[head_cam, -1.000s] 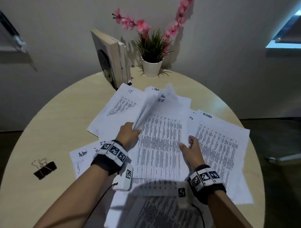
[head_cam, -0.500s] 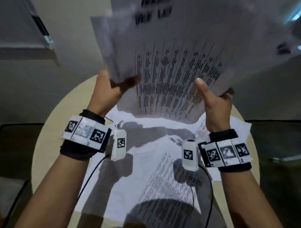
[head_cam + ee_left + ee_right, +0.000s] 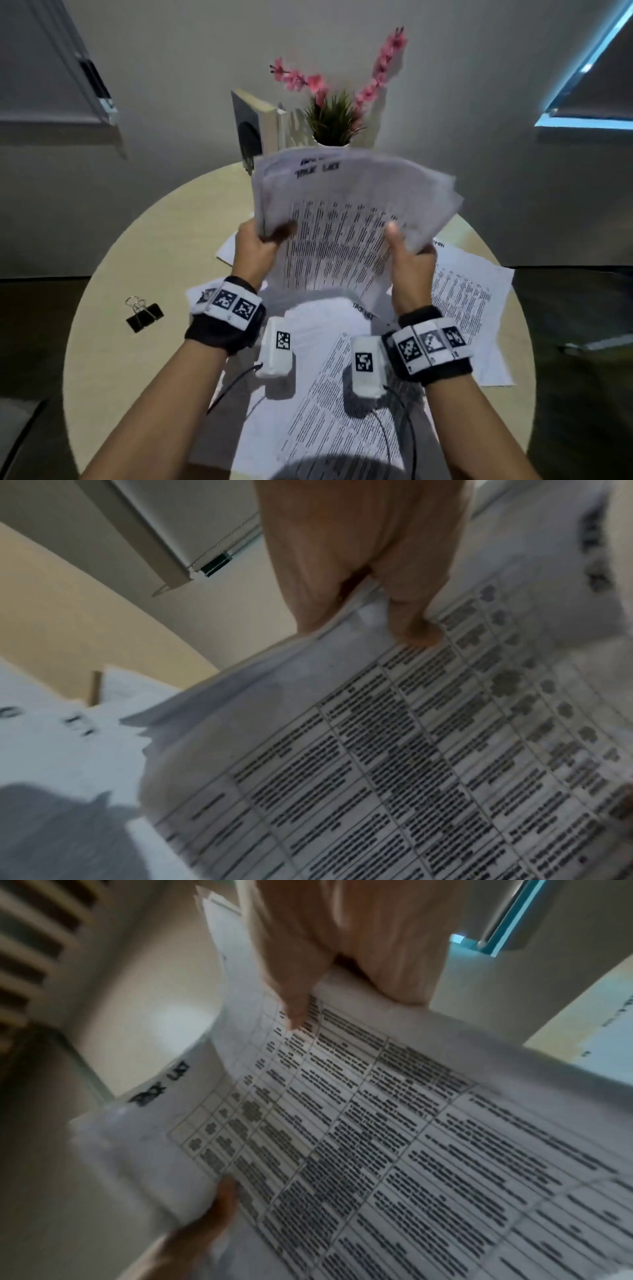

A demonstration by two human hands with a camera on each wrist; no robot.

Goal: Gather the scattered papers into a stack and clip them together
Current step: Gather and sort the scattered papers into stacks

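Observation:
A loose bundle of printed sheets (image 3: 346, 219) is held upright above the round table (image 3: 144, 260). My left hand (image 3: 258, 241) grips its left edge, thumb in front. My right hand (image 3: 409, 251) grips its right edge, thumb on the printed face. The left wrist view shows the bundle (image 3: 394, 750) with my left hand (image 3: 369, 588) pinching its edge, and the right wrist view shows the same bundle (image 3: 394, 1137) under the thumb of my right hand (image 3: 329, 969). More printed sheets (image 3: 469, 308) lie scattered on the table below. A black binder clip (image 3: 144, 315) lies at the table's left.
A potted plant (image 3: 334, 116) with pink flowers and an upright book (image 3: 253, 130) stand at the table's far edge, behind the raised bundle. White wrist cameras with cables hang under both forearms, over the sheets near the front edge.
The bundle went from lying on the table to high and close before the camera. It is now lower and farther out, still held by both hands.

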